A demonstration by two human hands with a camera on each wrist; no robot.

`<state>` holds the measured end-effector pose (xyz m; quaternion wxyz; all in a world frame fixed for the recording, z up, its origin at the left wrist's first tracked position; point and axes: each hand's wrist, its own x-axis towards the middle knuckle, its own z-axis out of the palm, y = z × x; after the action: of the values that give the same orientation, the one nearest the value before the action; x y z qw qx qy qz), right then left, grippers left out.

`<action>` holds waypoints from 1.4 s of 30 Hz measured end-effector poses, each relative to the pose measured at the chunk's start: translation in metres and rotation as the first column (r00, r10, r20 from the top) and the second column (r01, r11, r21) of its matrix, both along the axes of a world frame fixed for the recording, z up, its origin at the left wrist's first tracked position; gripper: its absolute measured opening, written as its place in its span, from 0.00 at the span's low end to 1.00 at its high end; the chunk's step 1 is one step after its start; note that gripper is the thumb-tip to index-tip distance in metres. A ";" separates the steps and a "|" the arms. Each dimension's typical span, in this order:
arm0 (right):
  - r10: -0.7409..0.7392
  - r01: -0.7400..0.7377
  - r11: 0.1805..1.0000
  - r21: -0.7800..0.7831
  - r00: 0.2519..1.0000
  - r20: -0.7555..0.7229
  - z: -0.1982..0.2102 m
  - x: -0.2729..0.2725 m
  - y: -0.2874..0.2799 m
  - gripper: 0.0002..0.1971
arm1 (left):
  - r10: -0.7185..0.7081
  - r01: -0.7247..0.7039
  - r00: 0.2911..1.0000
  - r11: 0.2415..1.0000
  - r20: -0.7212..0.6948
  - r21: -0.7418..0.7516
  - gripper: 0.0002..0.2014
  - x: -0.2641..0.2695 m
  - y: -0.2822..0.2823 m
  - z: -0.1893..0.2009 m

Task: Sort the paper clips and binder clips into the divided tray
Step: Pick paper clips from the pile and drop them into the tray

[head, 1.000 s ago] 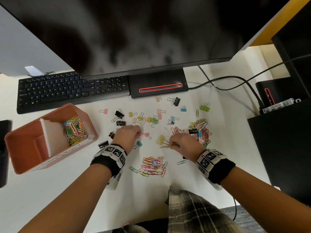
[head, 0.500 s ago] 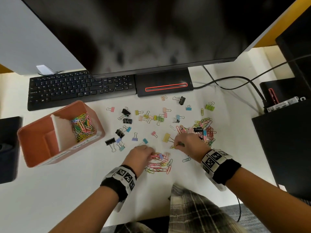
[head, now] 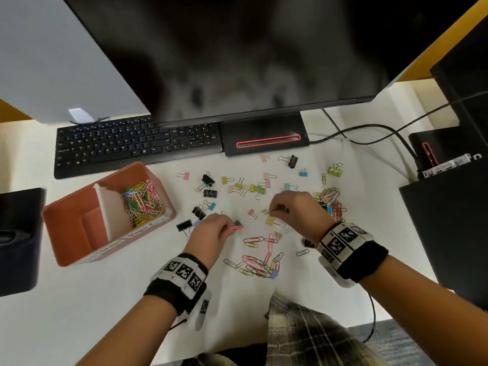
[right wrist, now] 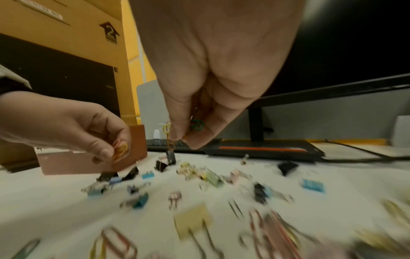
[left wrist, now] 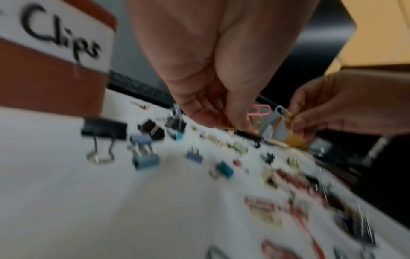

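On the white desk (head: 79, 299), the left hand (head: 211, 235) pinches pink paper clips (head: 235, 227) and the right hand (head: 295, 207) pinches several more. It seems the gathering step; next, carry them to the divided tray (head: 79, 249), its right compartment.

white desk (head: 79, 313) | black monitor (head: 237, 54) | keyboard (head: 132, 146) | cardboard box (right wrist: 66, 21)

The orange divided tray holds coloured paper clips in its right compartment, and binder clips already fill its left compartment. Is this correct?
Not quite. The orange divided tray does hold coloured paper clips in its right compartment, but the left compartment has no binder clips in it. The head view shows this: the binder clips still lie on the white desk.
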<state>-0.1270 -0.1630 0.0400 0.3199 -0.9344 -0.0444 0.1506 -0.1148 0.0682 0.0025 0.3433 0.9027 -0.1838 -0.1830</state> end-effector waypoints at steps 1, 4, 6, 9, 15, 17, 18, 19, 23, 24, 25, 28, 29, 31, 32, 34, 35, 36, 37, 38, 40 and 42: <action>0.014 -0.014 1.000 0.010 1.000 0.019 0.006 0.007 0.009 0.04 | 0.024 -0.023 0.999 1.000 0.038 -0.012 0.05 0.004 0.011 0.012; 0.063 -0.067 0.997 0.048 0.995 0.073 0.025 0.033 0.049 0.04 | 0.135 -0.135 0.983 0.991 0.126 -0.010 0.03 0.019 0.049 0.049; 0.090 -0.101 0.991 0.085 0.989 0.118 0.036 0.052 0.086 0.04 | 0.250 -0.252 0.959 0.968 0.135 0.002 0.04 0.031 0.078 0.068; 0.123 -0.150 0.978 0.143 0.975 0.184 0.046 0.079 0.149 0.03 | 0.401 -0.412 0.905 0.909 0.138 0.061 0.04 0.048 0.119 0.080; 0.116 -0.113 0.985 0.130 0.993 -0.015 0.033 0.106 0.238 0.16 | 0.492 -0.489 0.871 0.866 -0.001 0.104 0.10 0.060 0.145 0.074; 0.101 -0.093 0.978 0.187 0.994 -0.033 0.028 0.102 0.236 0.21 | 0.470 -0.471 0.882 0.878 0.030 0.082 0.18 0.057 0.144 0.072; 0.092 -0.086 0.973 0.215 0.996 -0.019 0.027 0.097 0.228 0.21 | 0.448 -0.452 0.891 0.890 0.068 0.056 0.18 0.054 0.143 0.071; 0.082 -0.079 0.967 0.243 0.997 -0.004 0.026 0.091 0.217 0.19 | 0.419 -0.423 0.902 0.906 0.100 0.021 0.16 0.051 0.140 0.070; 0.086 -0.088 0.979 0.186 0.996 0.018 0.019 0.051 0.146 0.10 | 0.223 -0.219 0.973 0.974 0.068 -0.060 0.09 0.031 0.109 0.062; 0.090 -0.087 0.986 0.144 0.996 -0.014 0.014 0.037 0.124 0.09 | 0.163 -0.160 0.986 0.985 0.040 -0.062 0.09 0.025 0.099 0.057; 0.087 -0.081 0.992 0.101 0.995 -0.054 0.009 0.021 0.102 0.08 | 0.106 -0.105 0.994 0.992 0.011 -0.067 0.09 0.020 0.089 0.050; 0.036 -0.042 0.998 -0.038 0.988 -0.148 -0.010 -0.030 0.040 0.08 | -0.042 0.038 0.994 0.999 -0.106 -0.037 0.11 0.002 0.061 0.025; 0.014 -0.027 0.997 -0.077 0.986 -0.167 -0.016 -0.046 0.023 0.10 | -0.084 0.085 0.987 0.996 -0.140 -0.003 0.12 -0.003 0.053 0.016; -0.017 -0.012 0.992 -0.127 0.974 -0.227 -0.026 -0.076 -0.007 0.14 | -0.152 0.166 0.971 0.984 -0.183 0.062 0.15 -0.013 0.041 0.000; -0.021 -0.016 0.990 -0.138 0.966 -0.257 -0.031 -0.088 -0.018 0.15 | -0.177 0.196 0.965 0.977 -0.195 0.084 0.17 -0.018 0.036 -0.008; -0.013 -0.029 0.989 -0.146 0.960 -0.279 -0.040 -0.107 -0.035 0.18 | -0.225 0.252 0.954 0.960 -0.199 0.121 0.21 -0.027 0.026 -0.021; -0.009 -0.032 0.988 -0.149 0.963 -0.269 -0.045 -0.114 -0.041 0.20 | -0.250 0.276 0.950 0.952 -0.187 0.131 0.23 -0.031 0.020 -0.026; -0.007 -0.033 0.988 -0.153 0.968 -0.251 -0.050 -0.118 -0.045 0.21 | -0.274 0.297 0.947 0.946 -0.169 0.132 0.25 -0.035 0.015 -0.029; -0.009 -0.027 0.988 -0.151 0.973 -0.231 -0.054 -0.120 -0.048 0.21 | -0.298 0.317 0.943 0.939 -0.150 0.130 0.27 -0.038 0.010 -0.032; -0.016 -0.015 0.990 -0.142 0.978 -0.209 -0.058 -0.119 -0.048 0.20 | -0.321 0.338 0.938 0.931 -0.133 0.135 0.28 -0.040 0.006 -0.034; -0.033 0.013 0.993 -0.120 0.986 -0.164 -0.063 -0.116 -0.050 0.15 | -0.358 0.368 0.929 0.915 -0.092 0.166 0.25 -0.044 -0.003 -0.037; -0.017 0.002 0.994 -0.113 0.990 -0.137 -0.066 -0.109 -0.048 0.09 | -0.343 0.346 0.938 0.918 -0.048 0.193 0.18 -0.045 -0.009 -0.040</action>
<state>-0.2364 -0.2107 -0.0258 0.2697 -0.9385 -0.0092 0.2154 -0.1603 0.0592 -0.0373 0.2154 0.8847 -0.3181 -0.2639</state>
